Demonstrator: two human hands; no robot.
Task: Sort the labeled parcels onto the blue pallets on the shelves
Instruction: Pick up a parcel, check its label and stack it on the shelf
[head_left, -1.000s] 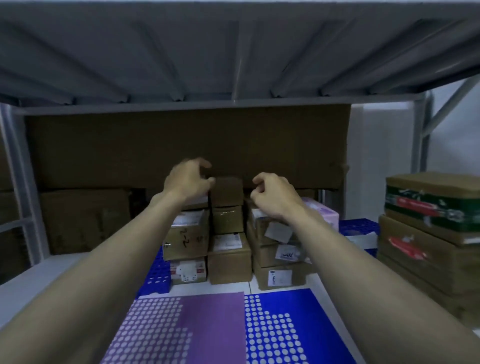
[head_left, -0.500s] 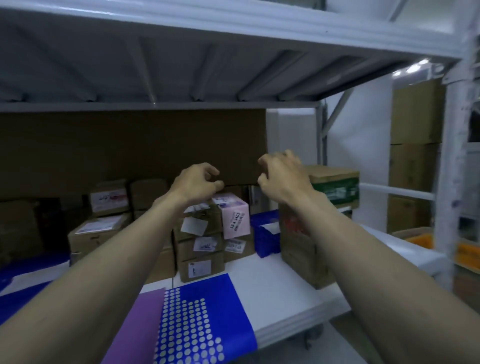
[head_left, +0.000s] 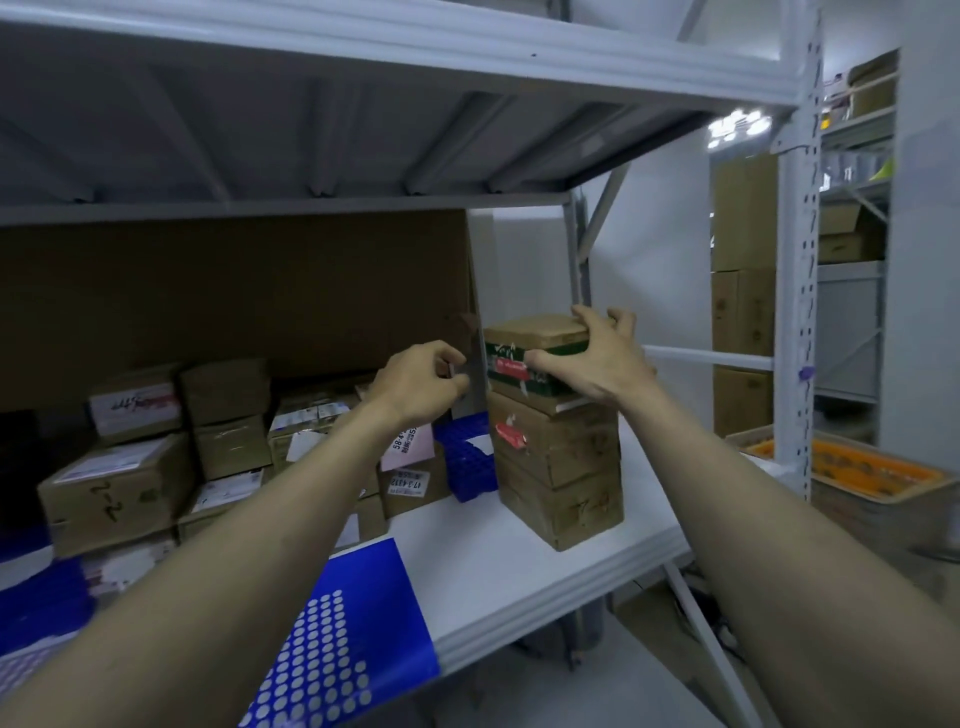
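Observation:
My right hand (head_left: 597, 358) grips the near right corner of a green-banded brown parcel (head_left: 524, 343), thumb on its front and fingers over its top. That parcel tops a stack of two larger brown cartons (head_left: 561, 467) on the white shelf (head_left: 498, 566). My left hand (head_left: 423, 384) hovers just left of the stack with curled fingers that hold nothing. Left of it stand several labeled parcels (head_left: 114, 483), among them a pink one (head_left: 410, 444). A blue pallet (head_left: 467, 460) shows between them and the stack.
A blue dotted sheet (head_left: 343, 639) lies on the shelf's front edge. A large cardboard sheet (head_left: 234, 291) backs the shelf bay. The upper shelf (head_left: 363, 104) hangs low overhead. A steel upright (head_left: 797, 291) stands right, with an orange crate (head_left: 872, 470) and stacked cartons (head_left: 743, 291) beyond.
The view has swung right from the small-parcel stacks to the carton stack. My right hand has reached out and taken hold of the green-banded parcel; my left hand followed, empty.

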